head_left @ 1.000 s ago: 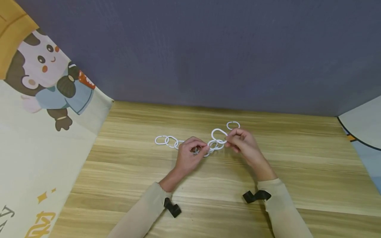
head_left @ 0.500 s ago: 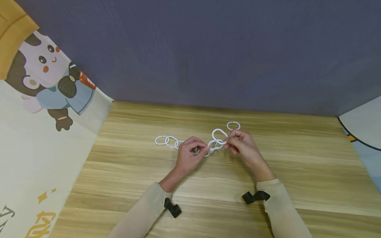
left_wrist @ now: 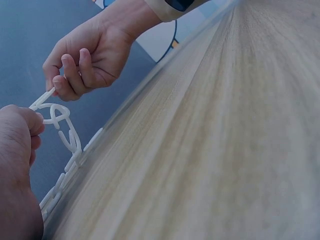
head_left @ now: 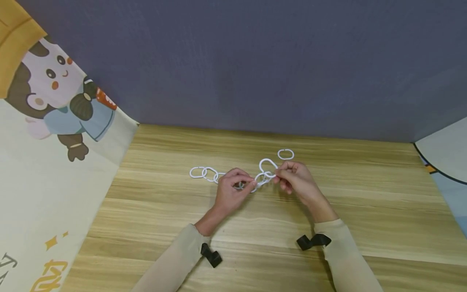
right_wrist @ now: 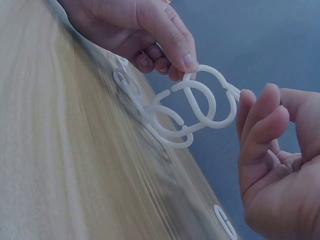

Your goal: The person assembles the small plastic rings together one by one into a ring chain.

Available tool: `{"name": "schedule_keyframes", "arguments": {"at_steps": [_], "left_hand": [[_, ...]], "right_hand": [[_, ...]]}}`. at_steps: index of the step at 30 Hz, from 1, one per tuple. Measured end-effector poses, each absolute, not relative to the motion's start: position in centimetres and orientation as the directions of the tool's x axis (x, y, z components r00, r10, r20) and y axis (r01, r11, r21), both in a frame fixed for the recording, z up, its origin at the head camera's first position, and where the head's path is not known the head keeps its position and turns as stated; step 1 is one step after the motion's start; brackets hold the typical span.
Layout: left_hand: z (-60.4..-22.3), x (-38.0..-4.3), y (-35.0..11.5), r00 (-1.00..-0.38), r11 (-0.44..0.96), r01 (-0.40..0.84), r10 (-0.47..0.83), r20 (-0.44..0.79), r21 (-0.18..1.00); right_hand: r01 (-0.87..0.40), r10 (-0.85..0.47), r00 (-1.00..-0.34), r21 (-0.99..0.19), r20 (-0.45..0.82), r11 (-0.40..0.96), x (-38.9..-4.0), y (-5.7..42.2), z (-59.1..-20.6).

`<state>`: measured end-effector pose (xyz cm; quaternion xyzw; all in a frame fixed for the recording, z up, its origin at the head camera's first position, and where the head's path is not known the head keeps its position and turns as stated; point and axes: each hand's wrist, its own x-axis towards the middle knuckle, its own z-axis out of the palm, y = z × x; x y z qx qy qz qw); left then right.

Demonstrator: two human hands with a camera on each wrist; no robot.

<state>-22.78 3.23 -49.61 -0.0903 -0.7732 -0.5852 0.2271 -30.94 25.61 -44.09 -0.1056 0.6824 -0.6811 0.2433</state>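
Observation:
A chain of white open-gapped oval plastic links (head_left: 204, 173) runs across the wooden table, partly hidden behind my left hand (head_left: 232, 190). The thumb and index finger of that hand pinch one link (right_wrist: 217, 75) near the chain's right end, raised above the table. Opposite it, my right hand (head_left: 302, 181) pinches another white link (head_left: 268, 159) between thumb and forefinger. In the head view this link overlaps the one in my left fingers; the right wrist view shows it nearly edge-on, meeting that link's side. Further linked rings (right_wrist: 172, 142) hang below toward the table.
A single loose white link (head_left: 285, 159) lies on the table (head_left: 365, 194) beyond my right hand. A dark blue-grey panel (head_left: 233, 69) stands along the back edge. On the left is a pale panel with a cartoon figure (head_left: 58, 89). Black straps (head_left: 211, 255) sit at both wrists.
My right hand has shifted slightly down and left, bringing its link a little with it. The left hand keeps its place and its hold.

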Motion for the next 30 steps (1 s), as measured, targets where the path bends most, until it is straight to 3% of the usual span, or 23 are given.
{"name": "schedule_keyframes", "arguments": {"at_steps": [20, 30], "left_hand": [[-49.5, -23.4, 3.5, -0.879, 0.303, 0.396, -0.147, 0.453, 0.867], [-49.6, -22.8, 3.4, -0.886, 0.287, 0.400, -0.123, 0.447, 0.871]], "right_hand": [[0.118, -0.556, -0.818, -0.989, -0.151, 0.094, -32.0, 25.8, -44.3], [0.085, -0.506, -0.858, -0.996, -0.092, 0.037, -31.0, 25.7, -44.8]]}}
